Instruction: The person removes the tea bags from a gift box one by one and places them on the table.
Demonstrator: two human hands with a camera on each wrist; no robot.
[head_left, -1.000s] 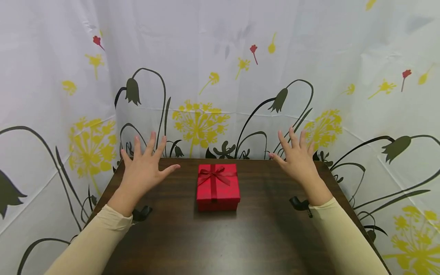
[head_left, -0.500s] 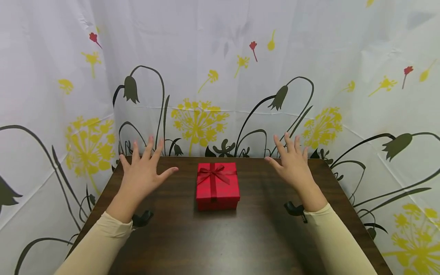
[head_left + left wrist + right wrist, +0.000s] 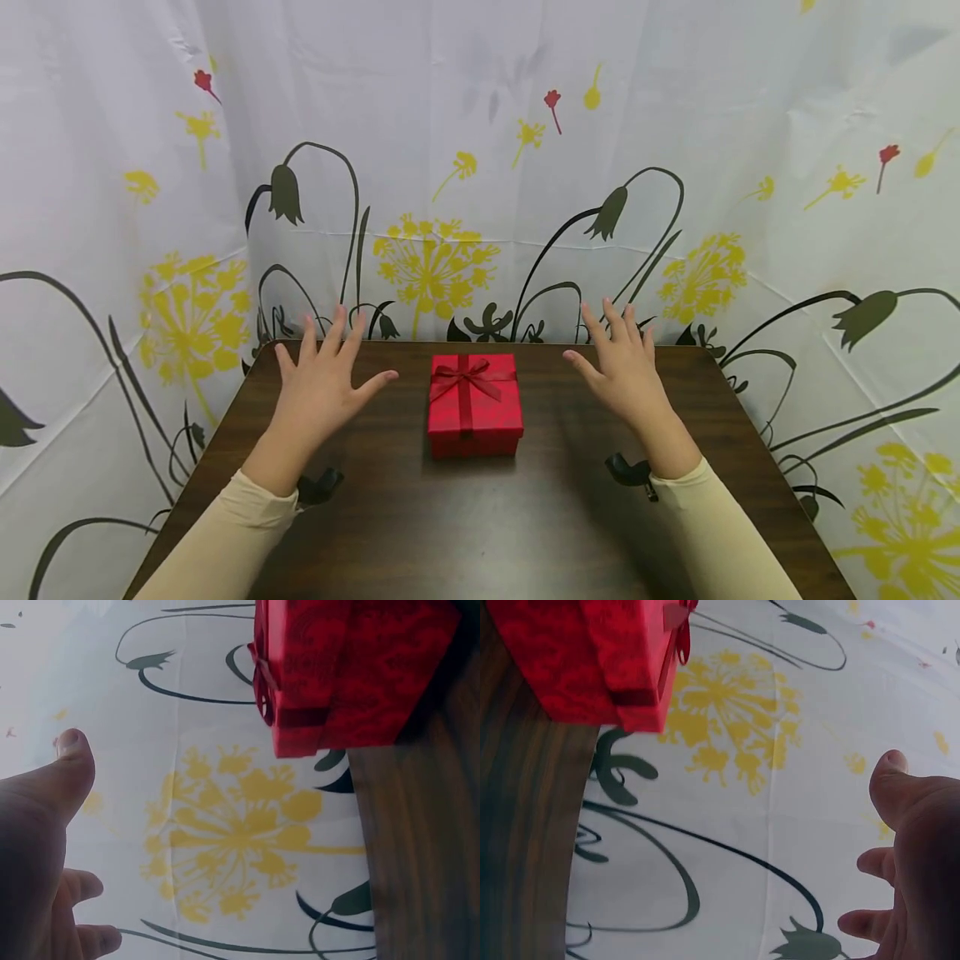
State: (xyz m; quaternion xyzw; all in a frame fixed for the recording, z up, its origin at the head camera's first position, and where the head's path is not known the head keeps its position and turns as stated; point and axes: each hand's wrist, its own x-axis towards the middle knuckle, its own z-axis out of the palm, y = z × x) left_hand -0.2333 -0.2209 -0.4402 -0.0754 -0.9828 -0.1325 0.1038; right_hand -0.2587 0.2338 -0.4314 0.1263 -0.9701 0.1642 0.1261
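A red gift box (image 3: 486, 421) with a dark red ribbon bow (image 3: 468, 379) on its lid stands on the dark wooden table (image 3: 465, 533), toward the far edge. To its left, my left hand (image 3: 318, 392) is held above the table with fingers spread and the thumb pointing at the box. On the other side my right hand (image 3: 626, 375) mirrors it, fingers spread, thumb toward the box. Both hands are apart from the box and hold nothing. In the left wrist view, the box (image 3: 352, 667) shows its patterned side; the right wrist view also shows the box (image 3: 592, 667).
Behind the table hangs a white curtain (image 3: 420, 108) printed with yellow, grey and red flowers, which also runs along both sides. A black wrist camera (image 3: 321, 486) sits under the left wrist and another black camera (image 3: 628, 471) under the right.
Both hands have moved inward toward the box, the right one more, and sunk slightly. The box stays in place; the head view has shifted a little.
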